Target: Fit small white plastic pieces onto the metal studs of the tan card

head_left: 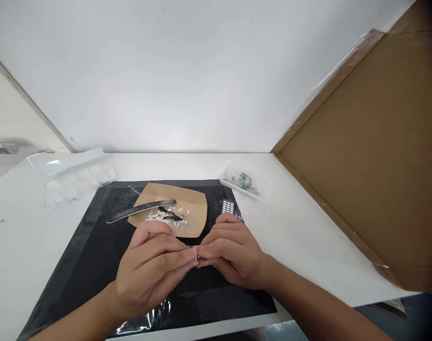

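Observation:
My left hand [155, 265] and my right hand [233, 251] meet over the black mat [105, 265], fingertips pinched together. Between them sits a small shiny piece [197, 258], mostly hidden by the fingers, so its kind cannot be made out. Just beyond the hands lies a brown paper tray [196, 208] holding small white bits [162, 214] and black scraps. A curved dark nail file [141, 210] rests across its left side. Close to my right hand's knuckles is a sheet of white oval stickers [228, 207].
A clear plastic case [77, 182] with compartments stands open at the back left. At the back right, a small clear tray [242, 182] holds packets with green parts. A large cardboard panel [372, 156] leans along the right side of the white table [294, 227].

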The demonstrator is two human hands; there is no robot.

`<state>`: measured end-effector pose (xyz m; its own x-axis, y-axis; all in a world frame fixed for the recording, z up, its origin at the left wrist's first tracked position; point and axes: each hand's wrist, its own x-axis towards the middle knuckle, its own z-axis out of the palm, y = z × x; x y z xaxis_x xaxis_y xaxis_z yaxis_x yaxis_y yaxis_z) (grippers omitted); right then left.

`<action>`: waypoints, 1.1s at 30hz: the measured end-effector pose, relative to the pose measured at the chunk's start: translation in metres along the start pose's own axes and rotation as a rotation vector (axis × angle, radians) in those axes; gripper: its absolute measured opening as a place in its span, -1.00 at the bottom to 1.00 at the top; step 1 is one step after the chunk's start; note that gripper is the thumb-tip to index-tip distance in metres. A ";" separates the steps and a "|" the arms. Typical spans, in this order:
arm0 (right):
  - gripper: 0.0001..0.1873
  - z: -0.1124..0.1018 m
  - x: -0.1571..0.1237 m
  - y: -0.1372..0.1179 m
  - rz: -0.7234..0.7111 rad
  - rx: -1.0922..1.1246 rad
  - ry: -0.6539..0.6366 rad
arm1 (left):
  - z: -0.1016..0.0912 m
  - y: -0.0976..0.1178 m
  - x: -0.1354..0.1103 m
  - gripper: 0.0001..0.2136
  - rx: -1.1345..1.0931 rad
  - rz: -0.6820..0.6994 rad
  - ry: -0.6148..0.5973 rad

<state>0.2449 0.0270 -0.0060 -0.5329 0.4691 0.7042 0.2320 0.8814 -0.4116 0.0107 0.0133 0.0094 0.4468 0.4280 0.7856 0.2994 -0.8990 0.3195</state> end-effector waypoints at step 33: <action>-0.88 0.005 0.001 -0.002 -0.006 -0.137 0.044 | 0.005 0.002 -0.002 -0.75 0.006 -0.016 0.038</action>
<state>0.2402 0.0250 -0.0070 -0.4992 0.4628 0.7325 0.3393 0.8823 -0.3262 0.0149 0.0115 0.0056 0.4099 0.4380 0.8001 0.3112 -0.8917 0.3287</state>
